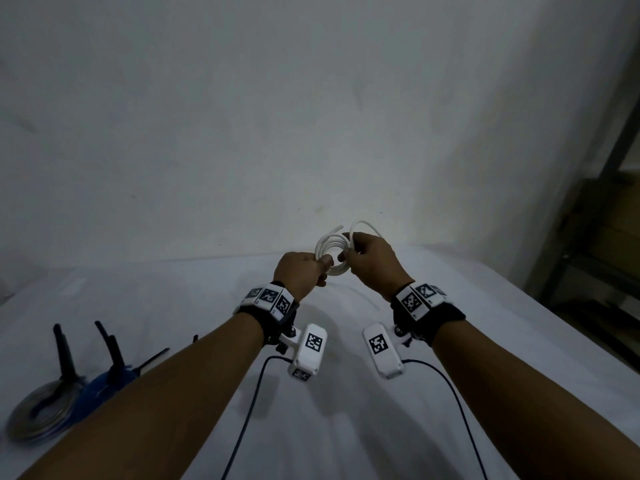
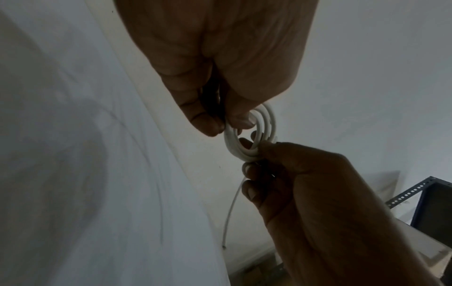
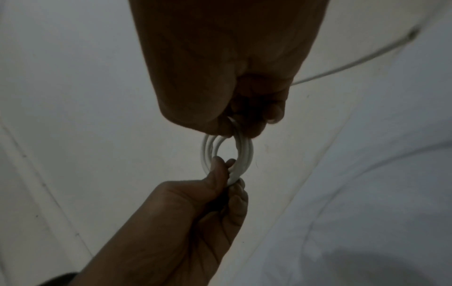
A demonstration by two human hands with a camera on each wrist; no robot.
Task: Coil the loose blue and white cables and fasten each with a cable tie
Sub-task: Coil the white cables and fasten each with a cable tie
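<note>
Both hands are holding the white coil (image 1: 333,251) up over the table (image 1: 346,410): left hand (image 1: 300,272) is pinching it at 7 o'clock, right hand (image 1: 372,263) at 3. Looks light, springy, prob. slick; grip where the loops bunch so they don't fan out.

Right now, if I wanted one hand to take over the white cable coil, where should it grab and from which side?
Grip the white coil across all its bundled loops at the bottom of the ring, coming from below. The left hand and right hand pinch opposite sides, and a loose tail hangs free, so pinching every strand probably keeps it from springing open.
</note>
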